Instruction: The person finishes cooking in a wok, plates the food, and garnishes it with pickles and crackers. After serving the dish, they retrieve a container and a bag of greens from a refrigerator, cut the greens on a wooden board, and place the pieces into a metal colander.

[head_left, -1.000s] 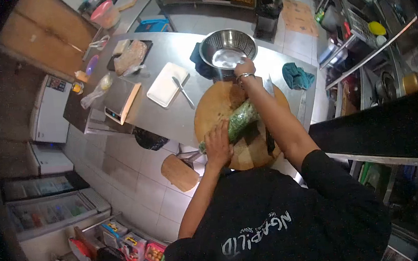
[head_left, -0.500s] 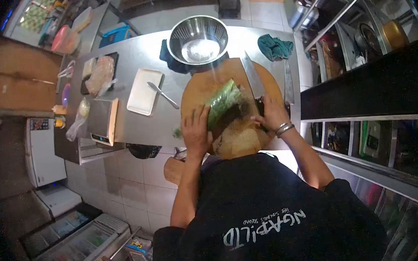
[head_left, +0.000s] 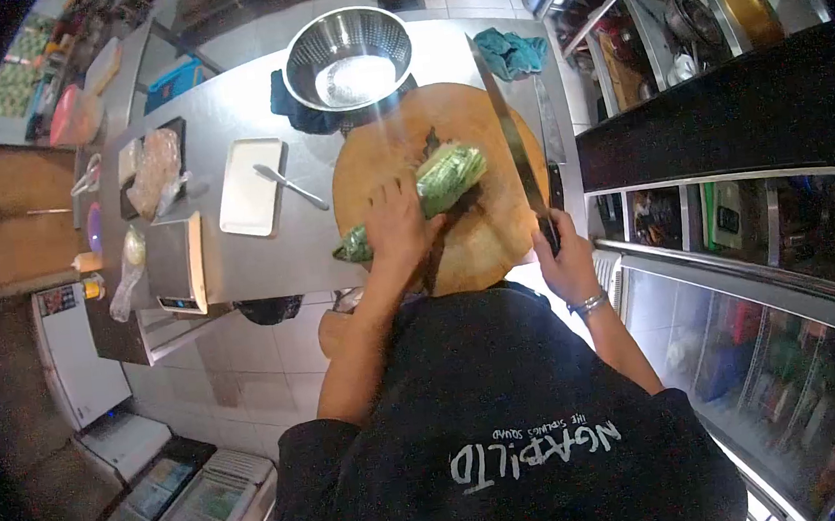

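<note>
A bundle of leafy greens [head_left: 445, 181] in clear plastic wrap lies slantwise across the round wooden chopping board [head_left: 482, 254]. My left hand [head_left: 399, 224] is closed over the middle of the bundle, and both its ends stick out past the fingers. At the board's right edge, my right hand [head_left: 567, 264] grips the black handle of a long kitchen knife [head_left: 515, 141]. The blade points away from me, over the right side of the board, apart from the greens. Small dark scraps [head_left: 430, 143] lie on the board behind the bundle.
Behind the board stands a perforated metal colander [head_left: 348, 61]. A teal cloth [head_left: 512, 52] and a second knife [head_left: 549, 132] lie to the right. Leftward are a white tray [head_left: 237, 217] with a small knife [head_left: 292, 187], a kitchen scale [head_left: 177, 264] and bagged food [head_left: 156, 170].
My right hand has taken the long knife by its handle and drawn it toward me. The left hand now wraps the greens, which lie flatter on the board. The view has shifted.
</note>
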`<state>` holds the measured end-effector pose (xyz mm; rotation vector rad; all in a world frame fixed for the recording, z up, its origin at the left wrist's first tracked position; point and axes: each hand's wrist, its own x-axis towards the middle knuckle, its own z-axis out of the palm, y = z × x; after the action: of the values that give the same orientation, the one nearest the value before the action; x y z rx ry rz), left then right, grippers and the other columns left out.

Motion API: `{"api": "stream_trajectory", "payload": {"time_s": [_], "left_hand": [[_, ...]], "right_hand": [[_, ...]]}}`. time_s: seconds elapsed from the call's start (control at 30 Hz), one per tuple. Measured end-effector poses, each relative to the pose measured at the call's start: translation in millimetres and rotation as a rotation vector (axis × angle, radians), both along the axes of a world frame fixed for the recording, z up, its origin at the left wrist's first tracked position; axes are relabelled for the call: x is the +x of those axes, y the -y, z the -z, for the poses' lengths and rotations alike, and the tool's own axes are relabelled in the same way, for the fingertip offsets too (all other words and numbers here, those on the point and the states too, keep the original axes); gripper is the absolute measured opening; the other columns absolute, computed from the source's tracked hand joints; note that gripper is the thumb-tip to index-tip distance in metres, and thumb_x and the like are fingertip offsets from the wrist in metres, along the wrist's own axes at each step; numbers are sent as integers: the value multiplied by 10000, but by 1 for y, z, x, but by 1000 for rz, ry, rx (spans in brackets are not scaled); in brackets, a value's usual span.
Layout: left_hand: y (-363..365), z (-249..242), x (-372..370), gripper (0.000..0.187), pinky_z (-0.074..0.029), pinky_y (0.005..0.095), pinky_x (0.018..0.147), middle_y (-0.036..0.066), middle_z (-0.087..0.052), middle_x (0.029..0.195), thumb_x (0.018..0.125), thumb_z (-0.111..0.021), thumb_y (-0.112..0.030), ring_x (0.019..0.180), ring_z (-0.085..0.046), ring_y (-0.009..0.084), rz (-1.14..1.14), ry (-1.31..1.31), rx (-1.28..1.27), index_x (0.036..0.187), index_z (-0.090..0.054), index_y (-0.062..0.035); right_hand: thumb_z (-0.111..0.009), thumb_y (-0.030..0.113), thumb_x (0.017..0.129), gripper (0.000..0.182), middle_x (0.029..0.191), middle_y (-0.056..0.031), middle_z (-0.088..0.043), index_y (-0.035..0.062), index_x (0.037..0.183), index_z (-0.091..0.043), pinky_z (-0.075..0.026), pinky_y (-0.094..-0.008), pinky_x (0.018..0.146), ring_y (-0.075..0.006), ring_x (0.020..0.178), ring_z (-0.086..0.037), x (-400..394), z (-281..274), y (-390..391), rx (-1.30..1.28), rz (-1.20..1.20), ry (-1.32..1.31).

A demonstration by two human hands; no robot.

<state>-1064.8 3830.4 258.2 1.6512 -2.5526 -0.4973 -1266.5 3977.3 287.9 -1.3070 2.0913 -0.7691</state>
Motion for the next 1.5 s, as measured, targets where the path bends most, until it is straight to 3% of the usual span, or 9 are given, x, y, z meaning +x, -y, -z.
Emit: {"api": "stream_trajectory", "payload": {"time_s": [0.23, 0.27, 0.33, 0.43, 0.67, 0.77, 1.07, 1.4, 1.5], "left_hand": [[12, 7, 5, 692, -399, 423, 850, 138, -559, 1058, 640, -796, -254, 1009, -527, 311, 57, 37, -358, 1227, -481, -66], [11, 9, 0, 692, -399, 423, 850, 138, -559, 1058, 640, -796, -254, 1009, -527, 311, 56, 33, -355, 1227, -481, -66], [6, 16, -14, 575, -410, 382, 748, 88, -565, 989, 718, -683, -238, 896, -540, 246, 52, 313, -46, 1234, -510, -51], [-4, 35, -16, 429, -418, 369, 718, 87, -571, 959, 796, -579, -220, 857, -550, 232, 34, 288, -285, 1181, -549, -33], [-20, 33, -22, 395, -405, 405, 781, 101, -581, 1012, 829, -514, -201, 926, -545, 262, 26, 242, -365, 1179, -551, -21], [-21, 39, -23, 658, -403, 458, 881, 160, -572, 1077, 726, -679, -301, 1084, -514, 340, 31, 228, -257, 1275, -459, -10], [-27, 37, -28, 351, -384, 434, 833, 114, -574, 999, 850, -493, -210, 1011, -513, 295, 48, 317, -398, 1153, -546, -41], [-28, 39, -24, 341, -372, 436, 879, 79, -553, 1008, 834, -499, -218, 1010, -505, 279, 60, 232, -437, 1135, -547, -67], [-28, 40, -24, 342, -371, 431, 884, 77, -552, 1011, 837, -488, -218, 1006, -507, 269, 45, 220, -419, 1137, -548, -66]], "right_hand": [[-507, 273, 922, 268, 839, -232, -639, 63, 1082, -458, -491, -503, 629, -434, 755, -618, 23, -10, -4, 234, -147, -166], [-513, 296, 934, 266, 704, -225, -608, 53, 1038, -482, -467, -506, 533, -436, 656, -601, 26, -6, -6, 166, -157, -220], [-514, 295, 933, 268, 707, -227, -610, 55, 1046, -477, -472, -503, 535, -436, 653, -602, 25, -7, -7, 205, -174, -231], [-514, 294, 933, 269, 717, -228, -617, 60, 1057, -467, -481, -499, 540, -433, 653, -606, 21, -16, -10, 287, -209, -259], [-503, 301, 938, 268, 730, -215, -628, 61, 1046, -451, -485, -494, 540, -419, 654, -612, 14, -24, -18, 376, -291, -296], [-491, 305, 942, 268, 705, -218, -622, 53, 1019, -441, -484, -499, 544, -423, 644, -610, 11, -26, -18, 387, -308, -283], [-467, 283, 949, 265, 661, -253, -597, 33, 1011, -404, -470, -527, 560, -445, 639, -599, 12, -43, -3, 553, -354, -282], [-472, 304, 946, 312, 683, -288, -590, 17, 1035, -388, -466, -548, 601, -484, 688, -585, 19, 49, 56, 429, -401, -183], [-450, 363, 944, 369, 840, -298, -613, 37, 1114, -420, -472, -560, 681, -474, 762, -600, 22, 62, 67, 429, -370, -186]]}}
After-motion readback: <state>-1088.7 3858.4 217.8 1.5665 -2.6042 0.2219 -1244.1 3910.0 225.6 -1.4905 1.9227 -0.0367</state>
